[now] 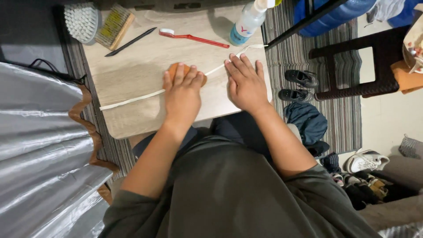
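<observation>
A long white shoelace (132,100) lies diagonally across a light wooden board (145,57) on my lap. My left hand (183,94) presses an orange sponge (172,70) down onto the lace near the board's middle; most of the sponge is hidden under my fingers. My right hand (246,83) lies flat, fingers together, on the lace just to the right, pinning it to the board near the right edge.
At the board's far edge lie a white round brush (80,21), a wooden bristle brush (114,25), a black pointed tool (130,42), a red toothbrush (194,39) and a spray bottle (246,22). Shoes (299,86) and a dark stool (352,66) stand on the striped rug at right.
</observation>
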